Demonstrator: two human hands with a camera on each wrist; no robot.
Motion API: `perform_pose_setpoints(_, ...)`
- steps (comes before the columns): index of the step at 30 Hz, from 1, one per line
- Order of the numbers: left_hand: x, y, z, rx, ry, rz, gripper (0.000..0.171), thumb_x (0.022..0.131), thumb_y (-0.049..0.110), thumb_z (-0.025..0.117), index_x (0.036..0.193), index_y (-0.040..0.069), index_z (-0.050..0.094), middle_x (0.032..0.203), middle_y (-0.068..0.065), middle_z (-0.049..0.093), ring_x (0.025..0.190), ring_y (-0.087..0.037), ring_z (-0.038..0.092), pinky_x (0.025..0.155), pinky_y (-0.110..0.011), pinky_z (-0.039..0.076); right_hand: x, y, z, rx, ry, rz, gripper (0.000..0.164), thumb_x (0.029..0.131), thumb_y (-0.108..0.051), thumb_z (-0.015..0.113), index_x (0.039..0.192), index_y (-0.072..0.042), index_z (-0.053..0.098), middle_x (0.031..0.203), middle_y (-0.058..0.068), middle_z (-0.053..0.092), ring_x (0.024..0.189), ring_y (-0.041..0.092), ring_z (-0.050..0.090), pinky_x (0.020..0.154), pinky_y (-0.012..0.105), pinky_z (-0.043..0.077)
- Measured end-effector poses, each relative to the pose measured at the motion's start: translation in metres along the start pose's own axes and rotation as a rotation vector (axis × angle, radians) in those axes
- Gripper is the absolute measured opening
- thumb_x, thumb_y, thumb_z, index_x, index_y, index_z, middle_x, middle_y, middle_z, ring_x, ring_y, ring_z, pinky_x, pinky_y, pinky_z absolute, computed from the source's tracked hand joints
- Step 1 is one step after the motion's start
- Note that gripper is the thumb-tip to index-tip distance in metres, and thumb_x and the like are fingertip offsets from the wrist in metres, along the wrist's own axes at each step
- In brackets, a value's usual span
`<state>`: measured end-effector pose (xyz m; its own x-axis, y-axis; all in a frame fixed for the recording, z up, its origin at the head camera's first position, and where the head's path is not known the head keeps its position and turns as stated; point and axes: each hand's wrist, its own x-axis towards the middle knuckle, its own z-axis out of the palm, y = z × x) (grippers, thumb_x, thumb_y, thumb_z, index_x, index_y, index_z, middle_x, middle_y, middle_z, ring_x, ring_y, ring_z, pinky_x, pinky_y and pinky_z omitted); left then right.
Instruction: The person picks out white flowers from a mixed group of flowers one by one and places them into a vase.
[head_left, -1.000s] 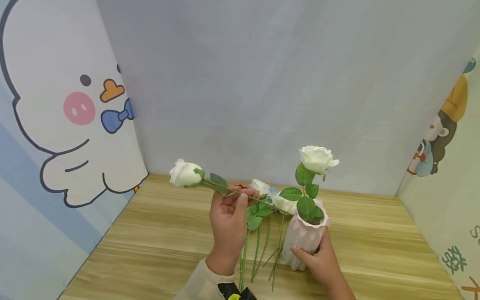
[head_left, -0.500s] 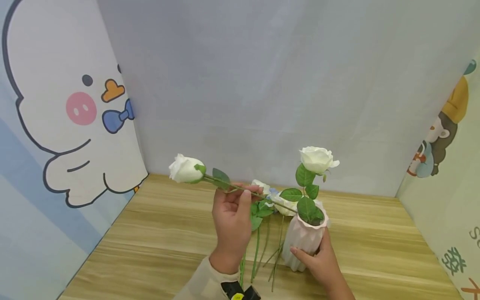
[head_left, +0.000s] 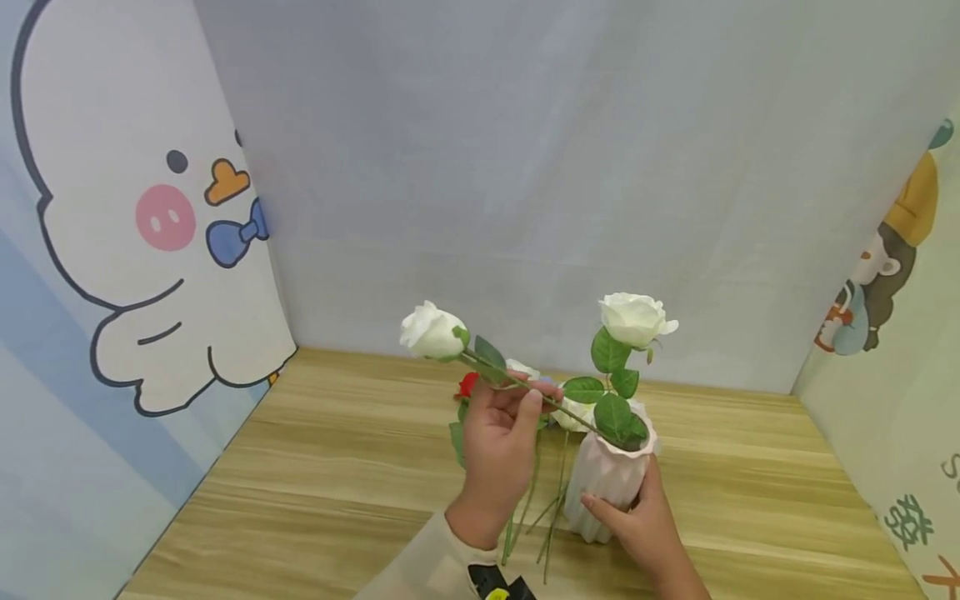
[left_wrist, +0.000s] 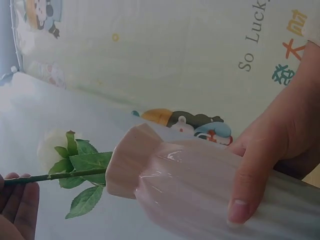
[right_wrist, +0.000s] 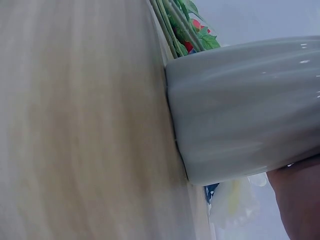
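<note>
My left hand point(head_left: 504, 442) pinches the stem of a white rose point(head_left: 435, 331) between thumb and fingers. That stem slants down to the right, its lower end at the mouth of a pale pink fluted vase point(head_left: 606, 487). Another white rose point(head_left: 637, 319) with green leaves stands upright in the vase. Around the vase's lower side curls my right hand point(head_left: 643, 523), thumb in front. In the left wrist view the stem point(left_wrist: 60, 176) meets the vase rim point(left_wrist: 120, 167); how deep it reaches inside is hidden. The vase base point(right_wrist: 182, 125) appears to rest on the table in the right wrist view.
More flowers lie on the wooden table point(head_left: 337, 467) behind my left hand: a red flower point(head_left: 468, 384), a white bloom point(head_left: 573, 410) beside the vase, and several loose stems point(head_left: 553, 525) pointing toward me. A grey cloth backdrop point(head_left: 480, 183) rises behind.
My left hand has moved right with its rose, bringing the stem's lower end to the vase mouth. The red flower now shows left of that hand. The vase and right hand stay nearly still.
</note>
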<state>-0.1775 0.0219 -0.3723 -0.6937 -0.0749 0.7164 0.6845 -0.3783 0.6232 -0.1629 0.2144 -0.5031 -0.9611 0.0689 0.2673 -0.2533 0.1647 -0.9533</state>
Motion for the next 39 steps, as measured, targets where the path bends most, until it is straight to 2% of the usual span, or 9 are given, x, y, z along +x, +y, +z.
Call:
perform_pose_setpoints(5,-0.002,0.001,0.004,0.018,-0.015,-0.040,0.018,0.093,-0.011,0.046,0.110,-0.005,0.044,0.095,-0.030,0.059,0.088,-0.041,0.061,0.075,-0.045,0.053,0.000,0.000,0.000,-0.001,-0.003,-0.007,0.085,0.069,0.001,0.080,0.136,-0.017,0.031,0.120,0.006,0.050,0.102,0.021,0.055,0.081,0.030,0.048)
perform_pose_setpoints(15,-0.011,-0.026,0.003,-0.025,-0.040,-0.071,0.021,0.093,-0.010,0.046,0.112,-0.001,0.046,0.096,-0.026,0.060,0.089,-0.038,0.062,0.075,-0.046,0.053,-0.001,-0.002,0.000,-0.014,0.001,-0.012,0.086,0.070,0.000,0.080,0.137,-0.016,0.029,0.120,0.008,0.049,0.101,0.019,0.055,0.081,0.029,0.048)
perform_pose_setpoints(24,-0.009,-0.014,0.008,0.011,-0.045,-0.135,0.013,0.095,-0.006,0.047,0.108,-0.005,0.045,0.094,-0.027,0.058,0.086,-0.041,0.060,0.074,-0.050,0.051,-0.001,-0.003,0.001,-0.002,0.018,-0.023,0.085,0.068,0.003,0.080,0.136,-0.015,0.031,0.118,0.007,0.051,0.100,0.018,0.056,0.080,0.029,0.048)
perform_pose_setpoints(30,-0.013,-0.019,0.012,-0.006,-0.077,-0.163,0.016,0.096,-0.005,0.045,0.110,-0.011,0.041,0.097,-0.030,0.057,0.089,-0.041,0.060,0.077,-0.046,0.052,-0.001,-0.002,0.001,0.004,0.019,-0.015,0.087,0.068,0.003,0.080,0.136,-0.015,0.030,0.119,0.007,0.050,0.101,0.018,0.055,0.081,0.029,0.048)
perform_pose_setpoints(39,-0.012,-0.021,0.014,-0.001,-0.055,-0.162,0.015,0.096,-0.005,0.045,0.109,-0.011,0.040,0.096,-0.030,0.057,0.088,-0.043,0.060,0.076,-0.045,0.052,-0.001,-0.001,0.002,0.009,0.010,-0.009,0.085,0.069,0.003,0.079,0.136,-0.015,0.030,0.119,0.008,0.050,0.101,0.020,0.055,0.080,0.030,0.048)
